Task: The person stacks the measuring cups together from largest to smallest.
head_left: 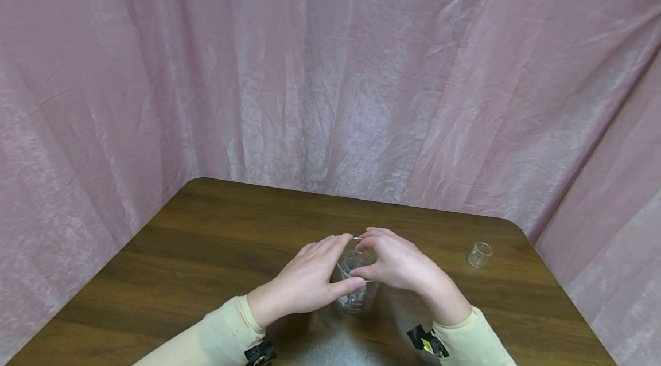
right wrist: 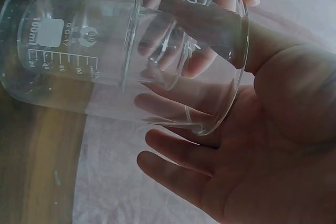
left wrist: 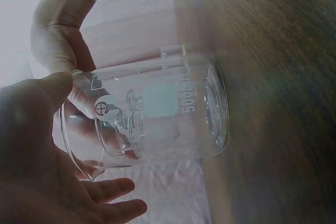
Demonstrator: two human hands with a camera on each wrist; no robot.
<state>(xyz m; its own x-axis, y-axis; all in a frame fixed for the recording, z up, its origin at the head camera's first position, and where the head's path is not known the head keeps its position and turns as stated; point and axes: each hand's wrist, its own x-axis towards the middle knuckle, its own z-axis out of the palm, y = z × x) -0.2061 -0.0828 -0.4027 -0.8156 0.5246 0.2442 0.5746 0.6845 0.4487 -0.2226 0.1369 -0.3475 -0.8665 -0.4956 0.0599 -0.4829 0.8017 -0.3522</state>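
Note:
A clear 500 ml glass beaker (head_left: 356,300) stands upright on the wooden table. My left hand (head_left: 304,288) holds its rim, thumb at the near side and fingers along the far side. Inside it sits a 100 ml beaker (right wrist: 51,33), its white label readable through the outer glass. My right hand (head_left: 400,260) reaches into the large beaker's mouth. Its thumb and fingers pinch a smaller glass beaker (right wrist: 167,46), which is at the 100 ml beaker's rim. Overlapping glass hides how deep the small one sits.
Another small clear glass beaker (head_left: 479,254) stands on the table (head_left: 222,240) at the right, apart from both hands. Pink curtains (head_left: 330,79) hang behind the table and along its sides.

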